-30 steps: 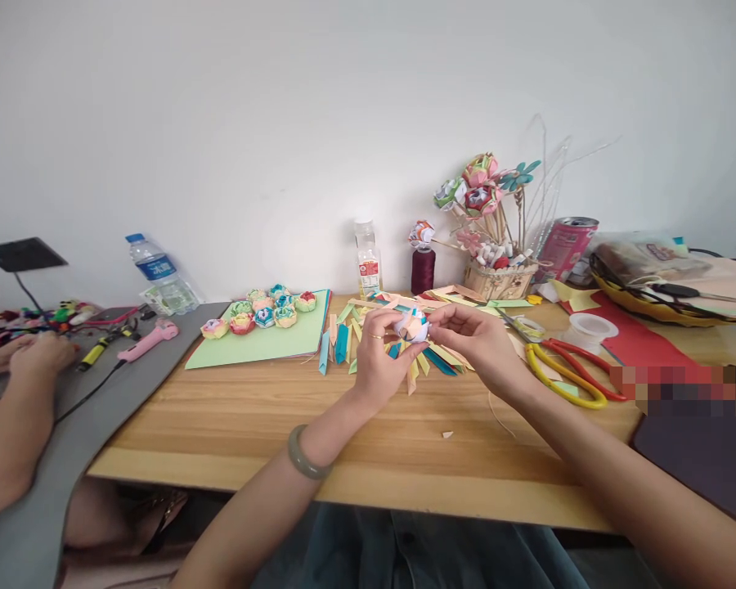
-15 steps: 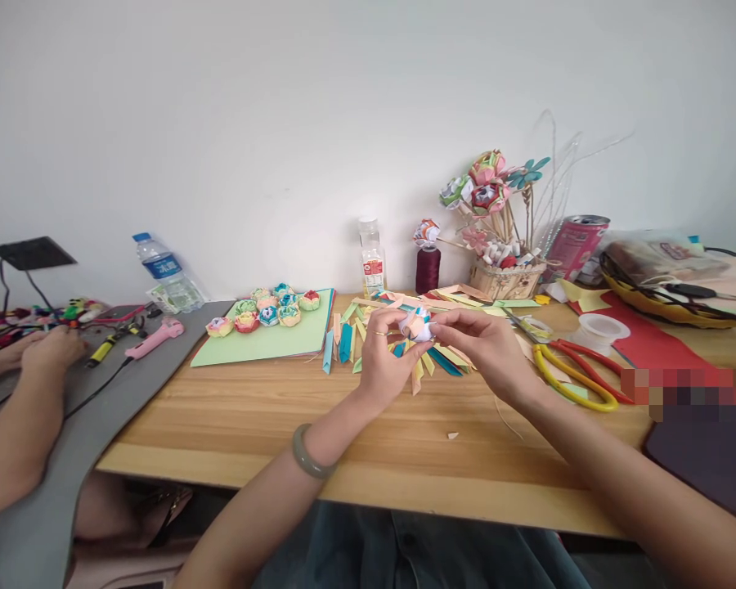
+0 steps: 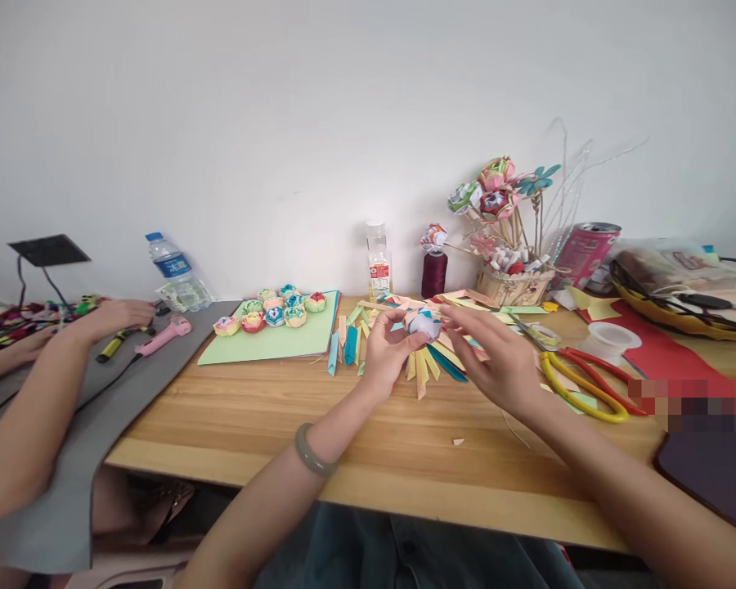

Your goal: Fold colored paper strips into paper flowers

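Note:
Above the table, my left hand [image 3: 386,353] pinches a small folded paper flower [image 3: 425,325], white with blue and peach parts. My right hand [image 3: 504,360] is at the flower's right side, its fingers stretched out and apart; I cannot tell whether the fingertips touch the paper. Behind and under the flower lie many folded paper strips [image 3: 350,345] in blue, yellow, peach and green. Several finished paper flowers [image 3: 274,314] sit on a pale green paper sheet [image 3: 239,350] to the left.
Yellow-and-red-handled scissors [image 3: 589,402] lie right of my right hand. Behind stand a clear bottle [image 3: 379,266], a dark red thread spool [image 3: 434,276] and a flower basket [image 3: 512,288]. At left, another person's hand [image 3: 119,312] is near a pink glue gun [image 3: 168,334] on a grey mat.
My right hand's fingers have loosened from the flower and spread. The flower has turned, showing more of its white side. The other person's hand has moved right, towards the yellow-and-black tool.

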The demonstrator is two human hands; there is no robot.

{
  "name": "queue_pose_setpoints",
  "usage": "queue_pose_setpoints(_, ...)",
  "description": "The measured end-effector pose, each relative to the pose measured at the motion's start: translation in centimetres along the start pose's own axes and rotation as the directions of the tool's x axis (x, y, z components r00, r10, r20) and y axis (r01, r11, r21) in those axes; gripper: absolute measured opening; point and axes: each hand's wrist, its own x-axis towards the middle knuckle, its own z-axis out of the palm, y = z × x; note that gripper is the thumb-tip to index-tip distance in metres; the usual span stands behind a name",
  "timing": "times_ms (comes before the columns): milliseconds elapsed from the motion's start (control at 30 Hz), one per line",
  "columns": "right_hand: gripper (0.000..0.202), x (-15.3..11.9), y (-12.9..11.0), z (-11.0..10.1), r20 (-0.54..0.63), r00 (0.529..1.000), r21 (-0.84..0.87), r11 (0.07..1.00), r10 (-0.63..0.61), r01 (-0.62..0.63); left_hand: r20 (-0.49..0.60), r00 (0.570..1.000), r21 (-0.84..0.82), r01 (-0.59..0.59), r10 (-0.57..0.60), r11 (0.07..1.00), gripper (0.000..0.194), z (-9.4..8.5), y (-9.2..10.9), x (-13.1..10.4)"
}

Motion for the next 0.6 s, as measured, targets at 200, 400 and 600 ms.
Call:
queue_pose_setpoints(200,0.014,1.00,-0.01,-0.59,0.041,0.923,0.260,0.888,0.383,-0.380,0.017,0.993,-0.131,0.116,-0.115,0.985,0.042,-0.07,0.37,0.04)
queue_pose_setpoints(400,0.014,1.02,0.26,-0.36,0.196,0.899,0.280,0.857,0.391,-0.433,0.031,0.987,-0.120,0.161,-0.158,0.980,0.041,-0.34,0.26,-0.03)
queue_pose_setpoints(600,0.012,0.81,-0.02,-0.15,0.126,0.941,0.108,0.938,0.315,-0.328,0.063,0.990,-0.069,0.131,-0.127,0.989,0.041,-0.55,-0.01,-0.04)
